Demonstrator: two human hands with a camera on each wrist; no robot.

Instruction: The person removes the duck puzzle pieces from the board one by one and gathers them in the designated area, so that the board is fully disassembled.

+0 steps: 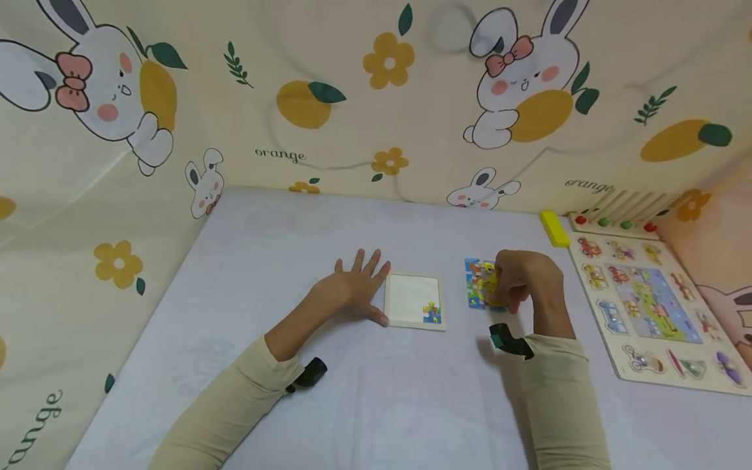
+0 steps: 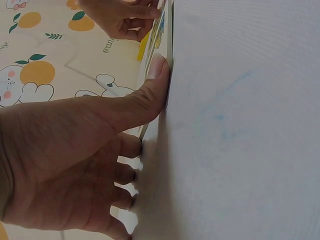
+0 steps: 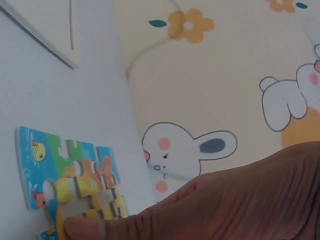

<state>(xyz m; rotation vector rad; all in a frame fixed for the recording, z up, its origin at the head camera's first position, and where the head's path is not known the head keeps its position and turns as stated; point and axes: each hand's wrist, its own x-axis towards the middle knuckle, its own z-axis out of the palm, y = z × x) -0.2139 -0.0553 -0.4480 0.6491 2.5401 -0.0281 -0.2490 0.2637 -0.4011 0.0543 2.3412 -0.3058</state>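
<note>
A square, pale puzzle tray lies flat on the table, with joined pieces in its near right corner. My left hand has its fingers spread at the tray's left side. In the left wrist view its thumb rests on the tray's edge. To the right of the tray lies a colourful group of jigsaw pieces. Over that group's right part is my right hand, fingers bent down. The right wrist view shows its thumb against a yellow puzzle piece, which it pinches; the other fingertips are hidden.
On the right lies a wooden picture board with vehicle and toy pictures. Behind it stands a rack with thin rods and coloured beads. A yellow block sits beside the board's far corner. Patterned cloth hangs behind the table.
</note>
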